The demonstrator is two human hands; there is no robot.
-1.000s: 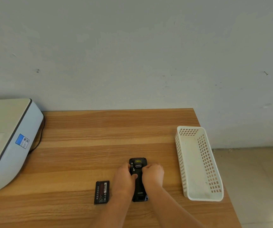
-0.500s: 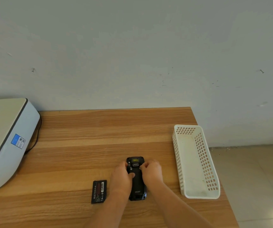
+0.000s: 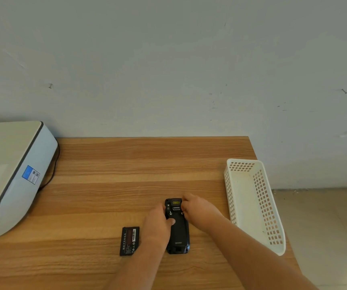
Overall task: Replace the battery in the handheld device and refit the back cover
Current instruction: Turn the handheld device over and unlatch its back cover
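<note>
1. Both hands are on the black handheld device, which lies face down on the wooden table, close to the near edge and a bit right of the middle.
2. Left hand holds the device from its left side. Its thumb lies pressed on the back cover, and its other fingers are bent at the left edge.
3. Right hand holds the top right corner of the device, with its fingers bent around the edge there.
4. Made of dark plastic, the device is long, with round corners. The back cover looks smooth and sits on the device. Small pale letters show near its bottom end, and a small yellowish window shows at the top end.
5. One flat black battery lies just left of the left hand, apart from the device. It is a thin rectangle with a label and tiny print.
6. Wood with long brown stripes lies bare behind the device, as far as the wall.
7. To the right stands a long white plastic basket with lots of little square holes. It sits by the right edge of the table, near the right arm.
8. Far to the left sits a big white machine with a dark stripe, a blue sticker and a black cable.
</note>
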